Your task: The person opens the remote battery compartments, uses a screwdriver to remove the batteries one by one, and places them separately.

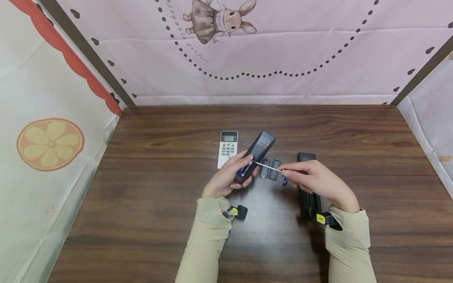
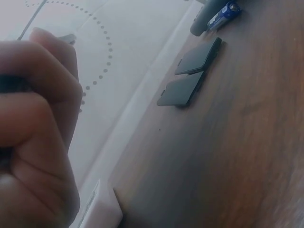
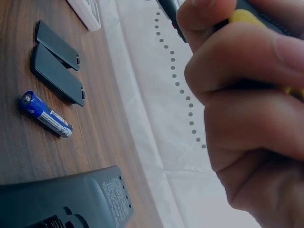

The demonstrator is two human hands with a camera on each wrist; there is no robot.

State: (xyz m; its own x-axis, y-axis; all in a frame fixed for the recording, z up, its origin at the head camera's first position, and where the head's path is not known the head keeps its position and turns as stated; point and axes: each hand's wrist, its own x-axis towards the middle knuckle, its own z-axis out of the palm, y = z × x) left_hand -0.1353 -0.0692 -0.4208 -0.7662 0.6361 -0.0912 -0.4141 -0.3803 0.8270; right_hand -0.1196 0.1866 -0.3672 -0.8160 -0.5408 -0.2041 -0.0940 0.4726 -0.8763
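My left hand (image 1: 226, 177) holds a dark grey remote control (image 1: 261, 146) tilted, back side up, its battery compartment open. A blue battery (image 1: 243, 170) shows inside that compartment. Between the fingers of my right hand (image 1: 323, 184) is a screwdriver (image 1: 267, 166), whose handle (image 3: 244, 18) is yellow and black. Its thin shaft points left, and the tip reaches the compartment near my left thumb. Beneath the shaft lie two grey battery covers (image 1: 264, 169), side by side. A loose blue battery (image 3: 46, 114) rests on the table by them, partly hidden in the head view by my right hand.
A second black remote control (image 1: 310, 202), its compartment uncovered, lies under my right hand and wrist. Behind my left hand is a white remote control (image 1: 227, 148) with a small display. The wooden table (image 1: 159, 157) ends at a pink patterned curtain (image 1: 301, 51).
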